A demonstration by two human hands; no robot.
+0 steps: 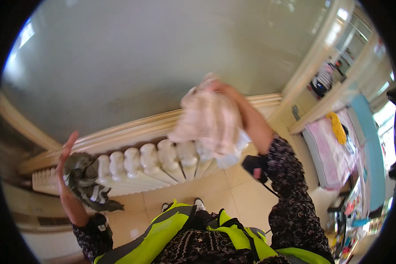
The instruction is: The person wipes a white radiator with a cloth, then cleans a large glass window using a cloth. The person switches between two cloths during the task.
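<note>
My right hand [217, 86] grips a pale pink cloth [214, 118] that hangs down in front of a large glass pane [145, 62]. The cloth and hand are slightly blurred; whether they touch the glass I cannot tell. Something whitish, perhaps a second cloth [234, 156], shows below the pink one. My left hand [66, 148] is raised at the left, its fingers seen edge-on, beside a dark grey-green cloth [82, 175]. That cloth lies over the left part of a white column radiator [151, 161]. Whether the left hand touches it is unclear.
A cream wooden frame [138, 127] edges the glass above the radiator. Tiled floor [211, 194] lies below. At the right stand a seat with a pink-and-white cover [330, 148] and a yellow cloth [337, 127], and a cluttered table [353, 217]. A doorway opens at the upper right.
</note>
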